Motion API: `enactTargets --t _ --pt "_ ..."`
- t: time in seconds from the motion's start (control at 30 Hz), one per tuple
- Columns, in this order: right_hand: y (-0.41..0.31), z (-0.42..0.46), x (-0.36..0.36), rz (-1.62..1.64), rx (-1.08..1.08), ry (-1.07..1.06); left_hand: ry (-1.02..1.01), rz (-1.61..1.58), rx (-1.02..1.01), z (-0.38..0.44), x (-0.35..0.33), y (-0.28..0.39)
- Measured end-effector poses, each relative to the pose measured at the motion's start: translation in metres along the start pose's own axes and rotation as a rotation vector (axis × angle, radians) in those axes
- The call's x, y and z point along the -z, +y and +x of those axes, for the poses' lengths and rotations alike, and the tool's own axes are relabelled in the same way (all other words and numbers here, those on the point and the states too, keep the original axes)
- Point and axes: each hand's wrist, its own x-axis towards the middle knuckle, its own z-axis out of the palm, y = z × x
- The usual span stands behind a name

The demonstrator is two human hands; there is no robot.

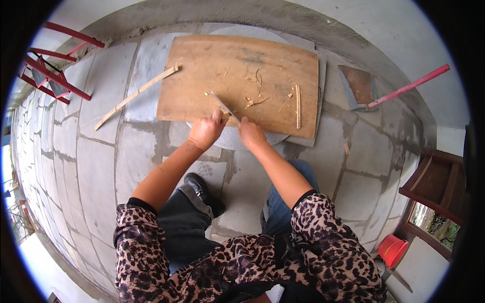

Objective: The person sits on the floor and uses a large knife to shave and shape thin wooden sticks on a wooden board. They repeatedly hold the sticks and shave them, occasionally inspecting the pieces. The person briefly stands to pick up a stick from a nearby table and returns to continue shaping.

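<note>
A knife (222, 104) is gripped in my right hand (251, 133), its narrow blade pointing up and left over the front edge of a wooden board (212, 72). Close beside it, my left hand (206, 130) is closed on a small piece of pale wood or bamboo (226, 114), which meets the blade; the fingers hide most of it. Curled shavings (259, 81) and small chips lie on the board. A short split bamboo strip (298, 106) rests near its right edge. A longer bamboo strip (136, 92) leans from the board's left edge down to the floor.
The board sits on a round grey slab (235, 138) above stone paving. A dustpan (357, 88) with a red handle (409, 86) is at the right, a small wood offcut (346, 149) below it. Red-framed folding steps (57, 77) stand upper left, a red bucket (393, 251) lower right.
</note>
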Motion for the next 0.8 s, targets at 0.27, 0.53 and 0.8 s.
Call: enactTargets --t 0.27,0.53,0.8 --pt "0.004 -0.003 -0.005 0.019 -0.028 0.031 -0.020 -0.023 0.035 -0.001 -0.003 -0.006" --pt "-0.014 -0.013 0.010 0.058 -0.044 -0.003 0.031 -0.050 0.051 -0.004 0.003 -0.009" --pt "-0.001 0.002 0.021 0.050 -0.050 0.008 -0.019 -0.078 -0.010 -0.017 0.005 -0.016"
